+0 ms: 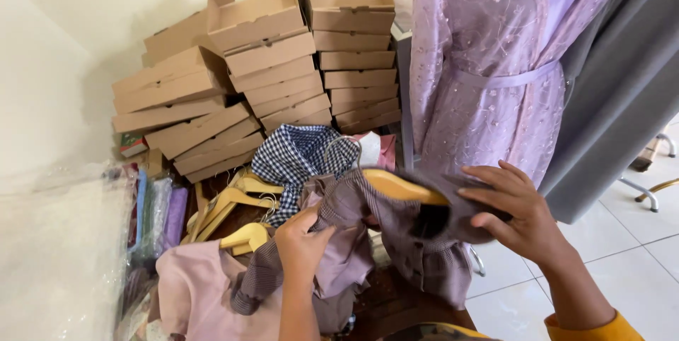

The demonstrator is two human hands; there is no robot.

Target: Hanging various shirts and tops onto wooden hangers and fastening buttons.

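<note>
Against a plain cream wall, flat brown cardboard boxes [283, 65] stand in leaning stacks, the topmost ones open with their flaps up. In front of them lies a dark wooden table [385, 305], almost covered by clothes. On it rest a blue-and-white checked garment [297, 157], a heap of pale wooden hangers [230, 203], a dusty pink garment [194, 291] and, at the left edge, folded clothes in clear plastic bags [152, 217]. A large sheet of clear plastic [56, 256] fills the lower left corner. To the right, a lilac embroidered dress [488, 58] with a tied waist hangs upright, and a grey garment [615, 79] hangs just beside it. The floor [629, 242] below is laid with white tiles, and the legs of a metal rack show at the far right.

Over the middle of the table, the left hand [300, 245] is closed on the fabric of a brown checked dress [396, 235], pinching it near the sleeve. The right hand [520, 210] has its fingers curled loosely over the dress's shoulder, where it is draped on a yellow wooden hanger [403, 187]. The dress hangs between the two hands, its lower part touching the pile of clothes on the table. A mustard sleeve shows at the right wrist.
</note>
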